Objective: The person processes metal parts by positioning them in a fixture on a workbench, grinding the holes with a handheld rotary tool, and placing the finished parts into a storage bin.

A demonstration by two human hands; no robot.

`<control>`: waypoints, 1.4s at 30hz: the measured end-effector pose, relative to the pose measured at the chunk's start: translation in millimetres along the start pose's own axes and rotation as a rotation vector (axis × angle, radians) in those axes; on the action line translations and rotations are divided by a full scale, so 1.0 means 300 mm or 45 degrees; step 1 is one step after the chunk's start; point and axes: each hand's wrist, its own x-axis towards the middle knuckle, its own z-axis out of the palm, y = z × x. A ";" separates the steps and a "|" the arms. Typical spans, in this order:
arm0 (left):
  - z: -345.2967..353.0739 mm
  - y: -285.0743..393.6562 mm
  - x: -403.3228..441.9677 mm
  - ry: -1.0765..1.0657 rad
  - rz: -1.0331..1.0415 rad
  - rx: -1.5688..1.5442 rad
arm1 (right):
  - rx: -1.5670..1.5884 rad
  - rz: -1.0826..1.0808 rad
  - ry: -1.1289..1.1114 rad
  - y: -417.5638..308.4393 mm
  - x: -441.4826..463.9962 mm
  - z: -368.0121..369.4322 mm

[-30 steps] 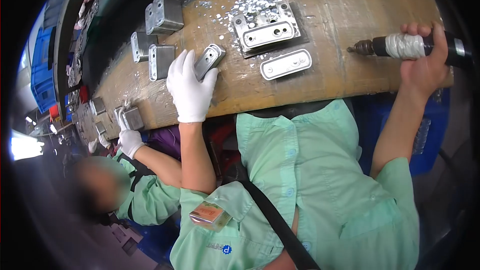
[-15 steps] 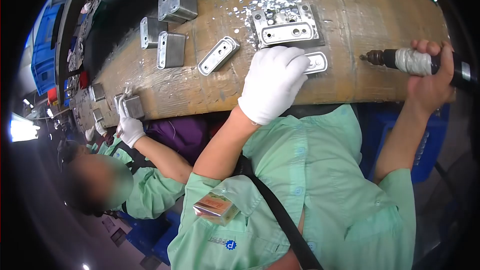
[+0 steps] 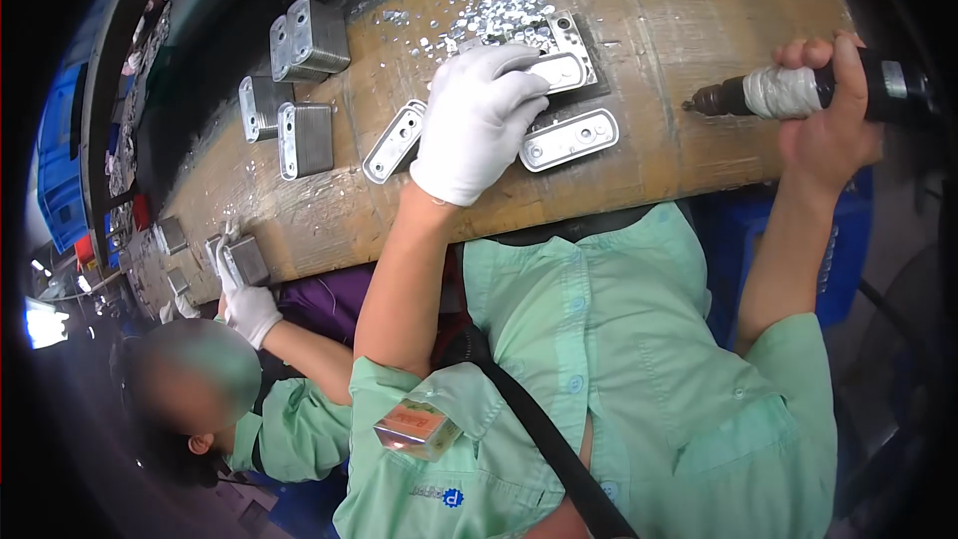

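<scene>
My left hand [image 3: 479, 125], in a white glove, reaches over the metal fixture [image 3: 571, 35]. Its curled fingers grip the left end of a rounded oblong metal part [image 3: 564, 73] lying there; the fingertips are partly hidden. Just in front lies a second oblong metal part [image 3: 571, 140] with holes in its face. Another oblong part [image 3: 391, 145] rests at an angle, its upper end behind my glove. My bare right hand [image 3: 833, 125] is wrapped around a black power screwdriver [image 3: 783, 93] with pale tape on its barrel. The tool's tip points left, apart from the parts.
Small shiny discs [image 3: 499, 0] are scattered behind the fixture. Several layered metal blocks [image 3: 317, 45] stand on the left of the wooden table [image 3: 659, 50]. Beside me on the left, a co-worker's gloved hand [image 3: 249, 309] touches another block [image 3: 242, 262]. A blue crate [image 3: 848, 240] sits below the table at right.
My left hand has gone from the near oblong part to the one in the fixture, uncovering the near part. The whole view has shifted; my right hand still holds the screwdriver.
</scene>
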 end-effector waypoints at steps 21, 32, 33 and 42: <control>0.069 -0.124 -0.078 0.191 -0.004 -0.088 | -0.102 -0.182 -0.256 0.052 -0.109 0.617; 0.067 -0.124 -0.075 0.181 -0.011 -0.076 | -0.111 -0.311 -0.631 0.127 -0.076 0.588; 0.069 -0.122 -0.076 0.185 -0.007 -0.076 | -0.145 -0.306 -0.626 0.116 -0.077 0.588; 0.105 -0.121 -0.097 0.326 0.027 -0.096 | -0.067 -0.282 -0.573 0.070 -0.101 0.594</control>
